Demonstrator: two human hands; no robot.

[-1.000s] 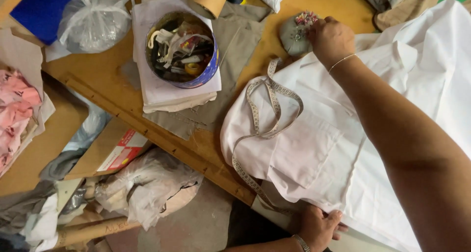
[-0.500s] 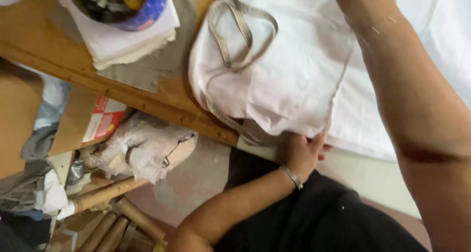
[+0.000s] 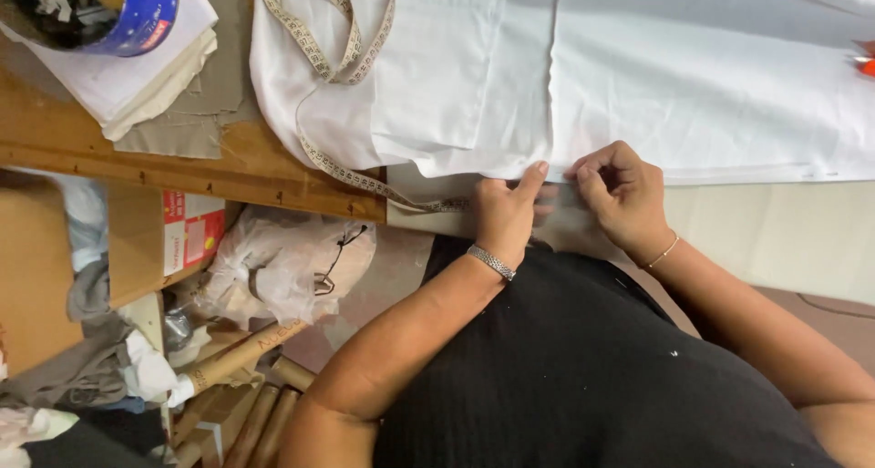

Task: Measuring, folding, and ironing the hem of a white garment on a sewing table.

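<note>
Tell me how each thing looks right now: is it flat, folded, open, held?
White cotton garment: spread flat on the table, near edge pinched by both hands.
Left hand: fingers pinching the hem.
Right hand: fingers curled on the hem.
Beige measuring tape: looped loosely over the garment.
Round blue tin: open, full of odds and ends.
Brown cardboard tubes: lying under the table.

— What is under the fingertips?

— White cloth (image 3: 638, 76), matt and smooth, its hem pinched by the left hand (image 3: 503, 211) and the right hand (image 3: 620, 193).

— And beside the left fingers?

— A tape measure (image 3: 365, 181), limp and matt, lying on a bare wooden table (image 3: 182, 172) that is scuffed and dull.

— Anything shiny?

— A metal bracelet (image 3: 491, 262) and a glossy blue tin (image 3: 146, 12).
</note>
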